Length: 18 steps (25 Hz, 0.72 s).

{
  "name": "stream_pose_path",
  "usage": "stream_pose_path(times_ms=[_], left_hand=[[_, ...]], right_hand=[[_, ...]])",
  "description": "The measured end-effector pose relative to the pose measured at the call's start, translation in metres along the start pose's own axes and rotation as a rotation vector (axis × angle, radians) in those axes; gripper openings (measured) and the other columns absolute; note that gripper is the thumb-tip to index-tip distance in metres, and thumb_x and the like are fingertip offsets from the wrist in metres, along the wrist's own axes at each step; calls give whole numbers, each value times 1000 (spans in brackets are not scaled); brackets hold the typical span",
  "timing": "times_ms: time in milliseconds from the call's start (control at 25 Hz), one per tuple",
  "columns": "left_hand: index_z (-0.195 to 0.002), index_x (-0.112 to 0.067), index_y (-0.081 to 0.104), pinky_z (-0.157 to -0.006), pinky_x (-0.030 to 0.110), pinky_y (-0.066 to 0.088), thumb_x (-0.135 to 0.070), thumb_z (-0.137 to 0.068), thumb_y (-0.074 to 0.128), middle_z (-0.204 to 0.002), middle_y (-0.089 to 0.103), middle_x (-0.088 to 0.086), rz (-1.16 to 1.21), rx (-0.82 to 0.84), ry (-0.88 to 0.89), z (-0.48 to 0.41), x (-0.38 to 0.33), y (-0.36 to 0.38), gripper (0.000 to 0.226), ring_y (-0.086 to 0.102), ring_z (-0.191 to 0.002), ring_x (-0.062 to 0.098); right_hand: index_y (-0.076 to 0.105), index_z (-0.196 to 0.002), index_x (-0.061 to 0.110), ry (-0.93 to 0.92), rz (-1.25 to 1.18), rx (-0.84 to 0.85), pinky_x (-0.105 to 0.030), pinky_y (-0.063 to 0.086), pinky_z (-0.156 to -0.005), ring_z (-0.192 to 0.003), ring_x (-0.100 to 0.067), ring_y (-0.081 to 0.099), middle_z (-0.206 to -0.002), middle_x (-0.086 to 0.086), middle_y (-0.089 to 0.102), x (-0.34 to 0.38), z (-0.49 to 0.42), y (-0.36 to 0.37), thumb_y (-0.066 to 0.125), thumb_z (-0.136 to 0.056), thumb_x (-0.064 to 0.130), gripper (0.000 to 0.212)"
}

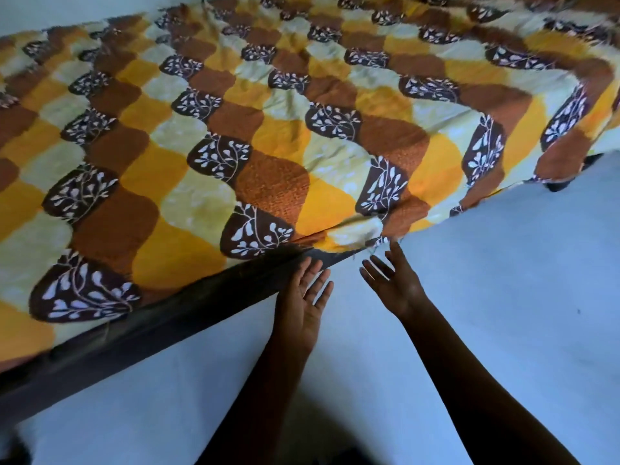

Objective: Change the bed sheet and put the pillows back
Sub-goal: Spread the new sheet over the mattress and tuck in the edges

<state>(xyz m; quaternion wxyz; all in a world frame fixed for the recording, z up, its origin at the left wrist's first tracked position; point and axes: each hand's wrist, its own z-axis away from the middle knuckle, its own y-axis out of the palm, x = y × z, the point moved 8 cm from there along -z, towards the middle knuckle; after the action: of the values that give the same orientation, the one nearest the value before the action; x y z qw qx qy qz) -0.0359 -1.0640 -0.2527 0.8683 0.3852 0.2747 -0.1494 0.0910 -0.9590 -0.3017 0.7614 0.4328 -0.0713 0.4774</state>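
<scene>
Hands, left hand point(307, 297), right hand point(392, 283), straight-fingered near patterned bed sheet point(268, 129) corner.

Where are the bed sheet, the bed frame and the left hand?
bed sheet point(273, 186): head view, a brown patch of its print.
bed frame point(161, 327): head view, its dark side rail.
left hand point(307, 303): head view, the open palm.

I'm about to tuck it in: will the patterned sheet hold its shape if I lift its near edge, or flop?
Probably floppy: the sheet wrinkles and hangs limp at its right corner. It looks thin, so likely light. Loose threads at its edge by the right hand may snag.
</scene>
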Motion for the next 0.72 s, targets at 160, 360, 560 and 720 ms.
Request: stream_pose_path(times_ms=[160, 360, 560, 720], left_hand=[[-129, -8, 47, -90, 36, 46, -27, -97, 45, -134, 51, 12, -68, -21, -113, -25, 21, 33, 37, 56, -109, 24], [-127, -15, 49, -94, 39, 46, -37, -89, 58, -131, 52, 8, -221, -9, -238, -53, 44, 39, 45, 53, -118, 24], [-123, -11, 52, -66, 25, 54, -41, -87, 59, -114, 61, 5, -175, -18, -256, -85, 50, 66, 47, 68, -79, 12], [-121, -3, 50, -59, 21, 56, -32, -92, 56, -111, 60, 11, -166, 0, -270, -97, 50, 66, 41, 68, -67, 13]], right_hand=[[52, -113, 16, -13, 24, -12, -36, 52, -80, -96, -19, 58, -103, -6, 57, 35, -26, 17, 63, -82, 48, 46], [53, -78, 11, -138, 189, -298, -21, 44, -55, -71, -14, 51, -76, -6, 55, 55, -37, 3, 67, -82, 22, 18], [59, -77, 14, -153, 214, -286, -19, 43, -62, -72, -9, 58, -74, 0, 65, 51, -31, -6, 64, -86, 18, 11], [56, -76, 11, -180, 79, -321, -24, 51, -71, -74, -16, 60, -76, -4, 61, 58, -22, 4, 58, -86, 14, 10]])
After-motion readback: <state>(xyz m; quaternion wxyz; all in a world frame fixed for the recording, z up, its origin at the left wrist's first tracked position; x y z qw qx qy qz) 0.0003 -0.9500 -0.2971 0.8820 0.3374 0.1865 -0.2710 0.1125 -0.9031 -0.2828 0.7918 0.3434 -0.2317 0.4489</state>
